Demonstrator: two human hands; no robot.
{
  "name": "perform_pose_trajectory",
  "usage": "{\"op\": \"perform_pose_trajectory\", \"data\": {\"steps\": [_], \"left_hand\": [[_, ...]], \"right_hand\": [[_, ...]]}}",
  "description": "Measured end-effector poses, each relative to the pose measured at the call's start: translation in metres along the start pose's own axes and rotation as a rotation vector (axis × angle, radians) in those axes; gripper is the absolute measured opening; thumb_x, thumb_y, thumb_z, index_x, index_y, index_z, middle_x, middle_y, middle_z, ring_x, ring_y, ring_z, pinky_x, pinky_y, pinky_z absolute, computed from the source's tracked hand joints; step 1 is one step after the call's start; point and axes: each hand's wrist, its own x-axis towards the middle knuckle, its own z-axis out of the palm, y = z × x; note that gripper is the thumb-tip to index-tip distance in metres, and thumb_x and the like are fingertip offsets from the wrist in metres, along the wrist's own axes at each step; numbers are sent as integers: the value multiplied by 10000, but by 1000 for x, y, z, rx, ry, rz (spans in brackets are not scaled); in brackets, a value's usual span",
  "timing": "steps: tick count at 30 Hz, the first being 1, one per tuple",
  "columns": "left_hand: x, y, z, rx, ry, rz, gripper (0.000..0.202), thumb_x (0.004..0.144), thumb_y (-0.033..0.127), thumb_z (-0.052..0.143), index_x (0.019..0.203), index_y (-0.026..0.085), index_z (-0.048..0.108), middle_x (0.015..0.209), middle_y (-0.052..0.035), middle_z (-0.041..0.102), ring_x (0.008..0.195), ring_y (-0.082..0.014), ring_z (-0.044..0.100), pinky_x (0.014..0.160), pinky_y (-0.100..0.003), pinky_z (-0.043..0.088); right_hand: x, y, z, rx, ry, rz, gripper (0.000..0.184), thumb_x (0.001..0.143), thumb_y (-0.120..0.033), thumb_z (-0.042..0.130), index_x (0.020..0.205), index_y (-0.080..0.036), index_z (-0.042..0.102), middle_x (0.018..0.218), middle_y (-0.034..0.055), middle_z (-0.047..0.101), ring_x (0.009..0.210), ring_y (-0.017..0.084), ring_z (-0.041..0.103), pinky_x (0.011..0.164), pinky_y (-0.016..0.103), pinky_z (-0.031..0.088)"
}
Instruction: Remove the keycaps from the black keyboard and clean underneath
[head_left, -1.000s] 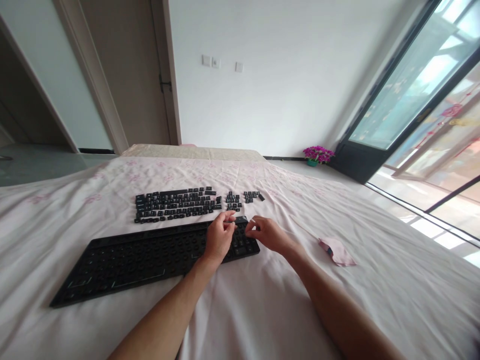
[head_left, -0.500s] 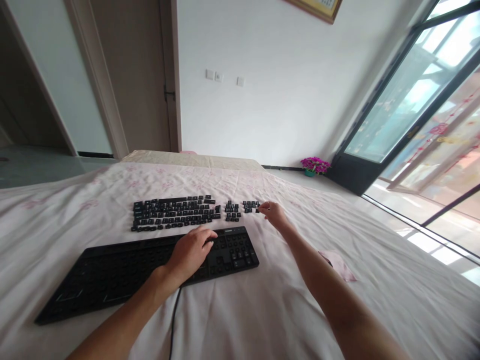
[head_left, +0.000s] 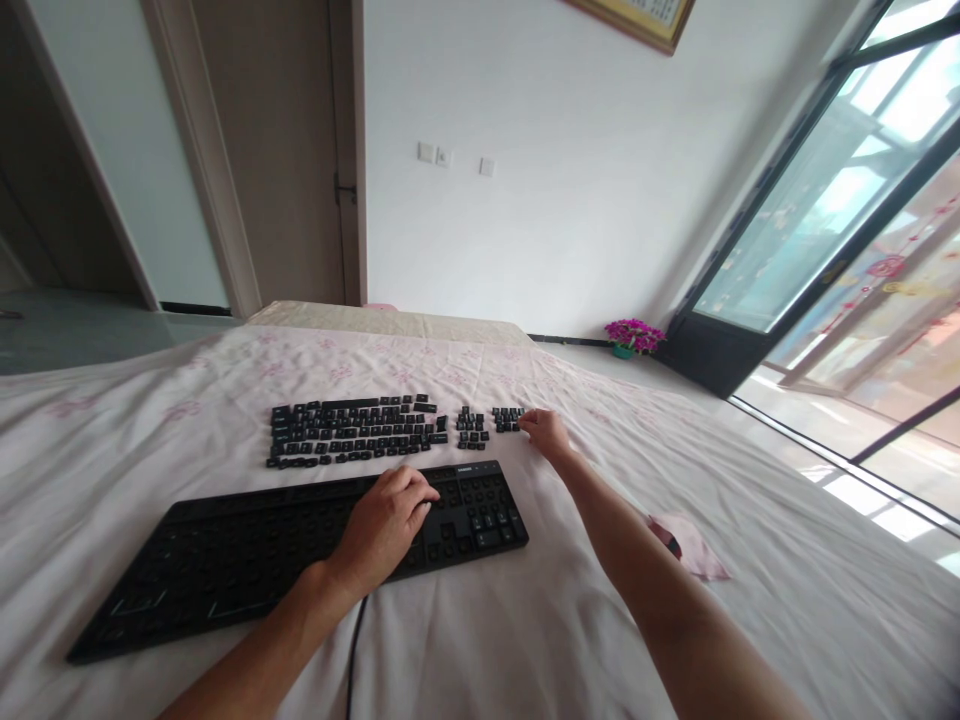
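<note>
A black keyboard lies slantwise on the bed, with bare key sockets over most of it and several keycaps fitted in the number pad at its right end. My left hand rests on it right of the middle, index finger and thumb a little apart. Beyond the keyboard, loose black keycaps lie in rows, with a small middle group and a right group. My right hand is closed in a pinch on a keycap at that right group's edge; its fingertips mostly hide the keycap.
A pale flowered sheet covers the bed, wrinkled in places. The keyboard's cable runs toward me under my left forearm. A pink cloth lies right of my right forearm. Purple flowers stand by the wall near the glass door.
The view has shifted slightly, so the scene sits a little lower and further right. My right fingers have closed in at the right keycap group. My left hand stays on the keyboard.
</note>
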Motion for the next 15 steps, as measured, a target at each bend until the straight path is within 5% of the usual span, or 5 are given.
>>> {"op": "perform_pose_trajectory", "data": {"steps": [10, 15], "left_hand": [[-1, 0, -1, 5, 21, 13, 205, 856, 124, 552, 933, 237, 706, 974, -34, 630, 981, -187, 583, 902, -333, 466], [-2, -1, -1, -5, 29, 29, 198, 854, 122, 554, 929, 233, 700, 958, -34, 633, 972, -187, 587, 902, -338, 474]], "right_hand": [[-12, -13, -13, -99, 17, 0, 300, 838, -343, 561, 1009, -189, 753, 779, 46, 730, 750, 183, 665, 646, 234, 427], [-45, -20, -30, -181, 4, -35, 325, 882, -405, 509, 934, -190, 747, 767, 57, 711, 744, 182, 634, 607, 235, 367]]}}
